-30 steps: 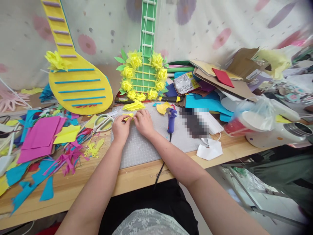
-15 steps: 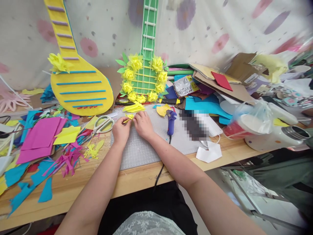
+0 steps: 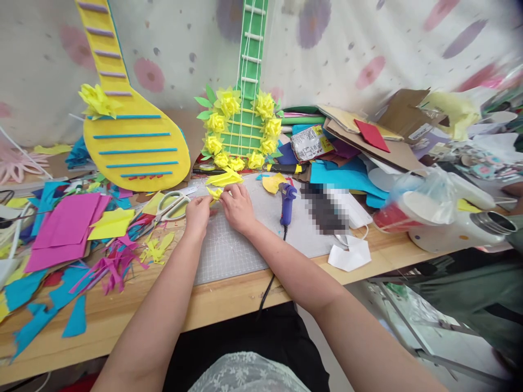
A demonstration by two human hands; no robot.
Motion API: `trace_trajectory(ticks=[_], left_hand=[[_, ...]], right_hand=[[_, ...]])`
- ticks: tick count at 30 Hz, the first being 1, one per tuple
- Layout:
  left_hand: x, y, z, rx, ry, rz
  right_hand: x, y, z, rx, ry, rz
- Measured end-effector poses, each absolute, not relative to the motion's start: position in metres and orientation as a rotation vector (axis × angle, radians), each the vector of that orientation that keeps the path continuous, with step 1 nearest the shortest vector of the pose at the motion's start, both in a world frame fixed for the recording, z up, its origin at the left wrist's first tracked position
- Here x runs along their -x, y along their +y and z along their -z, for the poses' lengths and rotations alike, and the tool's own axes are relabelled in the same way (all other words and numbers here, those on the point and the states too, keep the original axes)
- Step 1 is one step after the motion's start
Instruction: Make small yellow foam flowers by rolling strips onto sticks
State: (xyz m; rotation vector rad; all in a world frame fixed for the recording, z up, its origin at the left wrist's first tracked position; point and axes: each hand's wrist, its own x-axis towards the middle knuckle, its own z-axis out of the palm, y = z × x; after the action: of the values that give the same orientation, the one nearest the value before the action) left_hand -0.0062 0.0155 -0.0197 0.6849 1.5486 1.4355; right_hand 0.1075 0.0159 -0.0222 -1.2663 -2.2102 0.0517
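A small piece of yellow crepe paper (image 3: pixel 214 193) is pinched between my two hands above the grey cutting mat (image 3: pixel 229 256). My left hand (image 3: pixel 198 214) grips its left end with fingers closed. My right hand (image 3: pixel 237 207) is closed on its right side, the fingertips partly hidden. Just beyond lie more yellow paper strips (image 3: pixel 224 177). A blue glue gun (image 3: pixel 287 206) rests on the mat to the right of my hands. White-handled scissors (image 3: pixel 174 207) lie to the left, near my left hand.
Behind stand a green paper guitar (image 3: pixel 250 120) ringed with yellow flowers and a yellow paper instrument (image 3: pixel 139 144). Magenta sheets (image 3: pixel 65 231) and cut scraps cover the left side. A white bottle (image 3: pixel 453 231), a red cup (image 3: pixel 402 209) and a cardboard pile (image 3: pixel 359 136) occupy the right.
My hands have moved slightly apart, the left one shifting a little left. The yellow paper between them shows more stretched out. The view has shifted slightly.
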Motion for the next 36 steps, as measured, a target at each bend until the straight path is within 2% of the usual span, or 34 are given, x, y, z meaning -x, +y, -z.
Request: trace_trajectory(ticks=[13, 25, 36], left_hand=[[0.002, 0.016, 0.033, -0.835, 1.456, -1.662], [0.003, 0.017, 0.042, -1.065, 1.605, -1.677], [0.008, 0.014, 0.05, -1.362, 1.71, -1.547]], right_hand=[[-0.108, 0.012, 0.02, 1.29, -2.097, -0.136], [-0.107, 0.012, 0.022, 1.333, -1.965, -0.222], [-0.113, 0.019, 0.024, 1.348, -1.951, -0.239]])
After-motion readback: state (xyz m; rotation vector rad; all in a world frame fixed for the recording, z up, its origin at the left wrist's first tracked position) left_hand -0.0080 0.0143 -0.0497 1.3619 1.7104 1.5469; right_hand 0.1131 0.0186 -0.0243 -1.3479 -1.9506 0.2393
